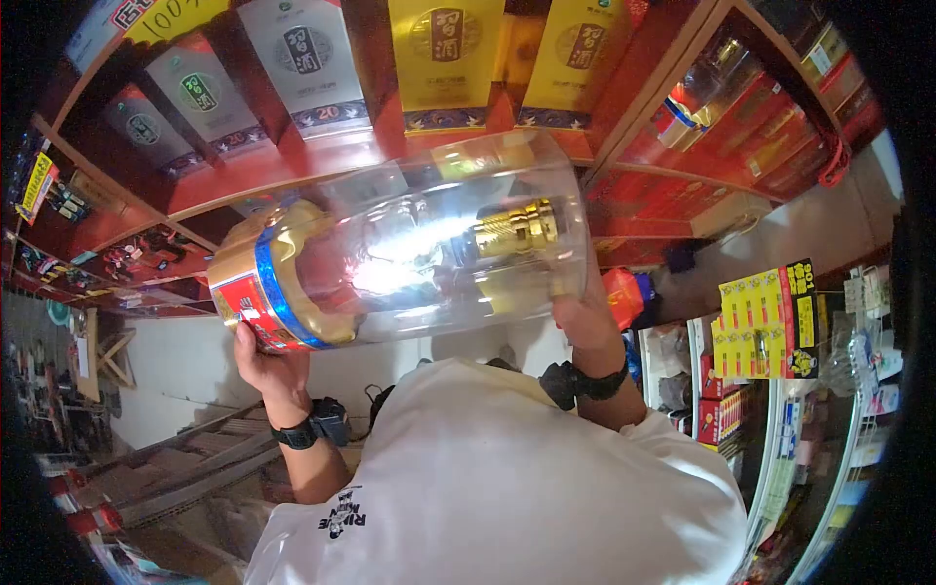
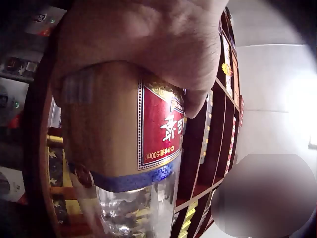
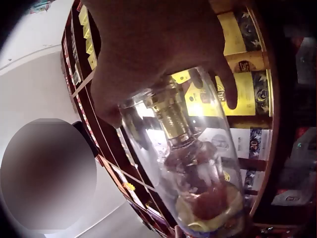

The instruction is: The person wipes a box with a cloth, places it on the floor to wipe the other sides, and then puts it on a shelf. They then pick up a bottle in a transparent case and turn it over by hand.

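Observation:
A clear plastic cylinder package (image 1: 429, 283) lies sideways between the two hands, a glass liquor bottle (image 1: 419, 239) with a gold cap (image 1: 517, 227) inside it. Its base is gold with a blue band and a red label (image 1: 255, 314), which reads 500ml in the left wrist view. My left hand (image 1: 268, 366) grips the gold base end, thumb on the label side. At the capped end, my right hand (image 3: 158, 49) spreads its fingers around the clear wall. In the head view the package hides most of the left hand's fingers.
Wooden shelves hold silver boxes (image 1: 302, 58) and yellow boxes (image 1: 447, 58) just beyond the package. Another clear cylinder package (image 1: 707, 93) sits on a shelf at the upper right. A yellow card display (image 1: 765, 322) and a glass case stand at the right.

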### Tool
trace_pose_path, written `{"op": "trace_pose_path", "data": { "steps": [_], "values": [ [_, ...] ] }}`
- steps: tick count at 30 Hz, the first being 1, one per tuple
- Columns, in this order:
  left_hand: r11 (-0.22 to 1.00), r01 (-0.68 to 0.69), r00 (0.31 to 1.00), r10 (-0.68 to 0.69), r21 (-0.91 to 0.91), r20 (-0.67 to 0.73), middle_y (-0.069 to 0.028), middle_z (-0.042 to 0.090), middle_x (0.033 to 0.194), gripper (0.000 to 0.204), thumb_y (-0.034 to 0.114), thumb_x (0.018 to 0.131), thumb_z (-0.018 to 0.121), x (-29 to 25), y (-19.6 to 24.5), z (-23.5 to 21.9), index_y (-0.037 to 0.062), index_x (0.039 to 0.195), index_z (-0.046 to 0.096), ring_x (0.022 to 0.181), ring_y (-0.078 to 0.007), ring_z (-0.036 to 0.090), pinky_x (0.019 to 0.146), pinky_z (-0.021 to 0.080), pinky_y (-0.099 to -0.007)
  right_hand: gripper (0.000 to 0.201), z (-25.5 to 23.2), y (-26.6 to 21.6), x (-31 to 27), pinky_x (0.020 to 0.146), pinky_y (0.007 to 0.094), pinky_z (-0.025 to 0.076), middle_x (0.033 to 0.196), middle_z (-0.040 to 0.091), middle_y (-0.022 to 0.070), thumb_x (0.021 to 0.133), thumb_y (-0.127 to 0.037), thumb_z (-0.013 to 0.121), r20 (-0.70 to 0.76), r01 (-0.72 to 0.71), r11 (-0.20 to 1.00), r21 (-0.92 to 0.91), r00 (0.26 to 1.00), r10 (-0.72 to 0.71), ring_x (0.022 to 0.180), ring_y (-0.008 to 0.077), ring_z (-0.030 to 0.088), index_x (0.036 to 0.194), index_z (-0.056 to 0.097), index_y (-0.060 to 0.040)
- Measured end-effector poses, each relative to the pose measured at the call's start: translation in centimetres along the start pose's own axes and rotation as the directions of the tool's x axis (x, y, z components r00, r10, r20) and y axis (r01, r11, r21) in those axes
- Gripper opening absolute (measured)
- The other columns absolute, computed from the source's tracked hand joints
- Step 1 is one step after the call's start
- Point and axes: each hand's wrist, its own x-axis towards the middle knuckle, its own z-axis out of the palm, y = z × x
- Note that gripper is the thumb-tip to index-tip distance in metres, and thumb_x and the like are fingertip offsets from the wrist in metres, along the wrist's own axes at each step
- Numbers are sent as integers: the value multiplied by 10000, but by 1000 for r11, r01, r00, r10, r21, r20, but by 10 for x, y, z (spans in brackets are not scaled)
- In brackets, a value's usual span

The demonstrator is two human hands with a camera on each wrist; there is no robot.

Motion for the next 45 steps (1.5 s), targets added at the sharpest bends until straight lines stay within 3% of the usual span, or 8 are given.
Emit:
{"op": "trace_pose_path", "data": {
  "steps": [10,13,18,20,23,29,33,45],
  "values": [
    [747,-42,954,-167,663,249,-149,294,1623,969,390,915,677,9,-4,84,6,1632,151,1505,-280,272,1231,197,-418,829,-36,44,37,994,488,550,1419,557,184,968,-525,581,335,-197,878,435,941,45,1230,281,594,1632,259,-148],
    [836,166,971,-231,523,61,-179,416,1537,893,367,914,676,1,-12,68,-9,1601,245,1442,-312,389,1218,255,-421,821,-20,35,48,989,491,553,1418,558,180,972,-540,573,-3,-172,977,122,985,173,1232,270,593,1634,270,-159],
    [990,131,976,-138,-52,-167,-114,598,1354,638,308,942,608,-10,-18,-22,-12,1474,461,1246,-256,601,1105,440,-431,873,45,21,73,1067,340,442,1407,563,92,930,-636,594,257,297,697,-653,952,-164,1276,206,537,1574,394,-80],
    [952,208,976,-187,223,-111,-96,580,1387,642,298,948,605,-10,-10,9,-13,1486,445,1279,-238,571,1131,399,-404,905,32,19,73,1065,350,446,1410,556,87,915,-630,612,187,183,724,-665,979,-76,1284,209,533,1578,374,-62],
    [915,189,980,-151,357,-134,-89,605,1363,616,374,960,647,5,-38,48,33,1448,491,1311,-240,532,1138,374,-437,813,-8,31,80,1063,359,463,1391,572,70,937,-470,644,233,-125,975,184,969,81,1278,215,545,1593,344,-94],
    [975,202,948,-173,88,-266,-105,654,1267,530,353,981,599,21,0,-38,6,1378,546,1139,-283,649,1008,507,-461,781,62,56,55,961,393,564,1396,565,147,948,-344,622,174,179,808,-561,980,-96,1247,243,580,1615,298,-99],
    [943,259,923,-178,210,-343,-100,650,1289,513,353,984,627,20,-36,14,19,1368,559,1184,-233,627,1066,450,-401,739,10,53,92,933,383,585,1442,522,81,1004,-371,587,102,-276,955,107,959,266,1219,215,575,1620,288,-92],
    [988,143,979,-133,51,-153,-93,643,1343,542,424,1020,526,18,-33,7,49,1412,513,1231,-258,633,1087,474,-478,774,51,-2,99,964,429,552,1461,549,131,973,-502,570,148,-63,972,-224,984,98,1283,258,578,1572,375,-53]
  ]
}}
